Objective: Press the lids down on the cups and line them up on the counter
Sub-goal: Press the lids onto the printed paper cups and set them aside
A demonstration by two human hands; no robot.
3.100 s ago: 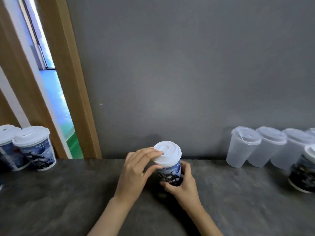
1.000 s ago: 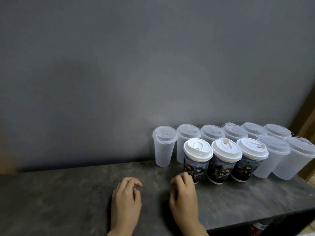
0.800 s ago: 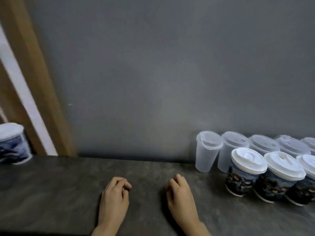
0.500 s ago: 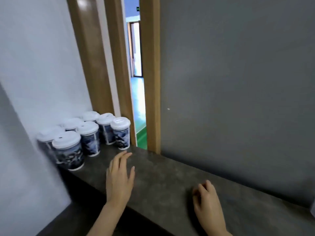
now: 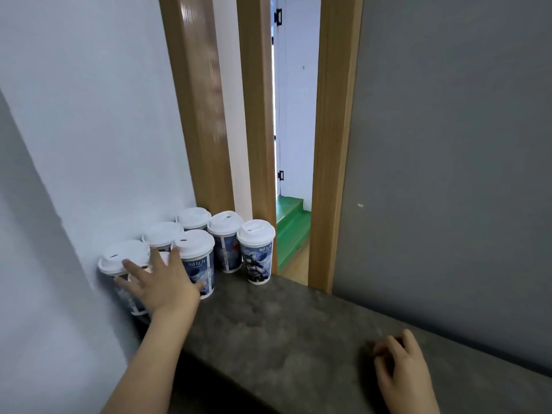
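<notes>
A dark stone-patterned counter (image 5: 298,330) runs along a grey wall (image 5: 448,144), with a wooden door frame (image 5: 334,138) standing at its far left end beside a white wall (image 5: 89,115). On the left end of the counter, a cluster of printed paper cups with white lids sits packed against the white wall; six lids can be counted, and whether a seventh cup lies behind the hand cannot be told. The rightmost cup (image 5: 257,252) stands upright at the front of the group, just beside the second cup (image 5: 224,242), with a third cup (image 5: 192,218) behind it near the wall. A fourth cup (image 5: 195,258) stands nearest the hand, a fifth cup (image 5: 161,234) is behind it, and a sixth cup (image 5: 124,258) stands furthest left, against the wall. The left hand (image 5: 161,282) reaches into this cluster with fingers spread wide and straight; it covers the lower cups, and its fingertips lie over the lid edges, gripping nothing. The right hand (image 5: 400,372) rests on the counter well apart from the cups, its fingers loosely curled and holding nothing.
</notes>
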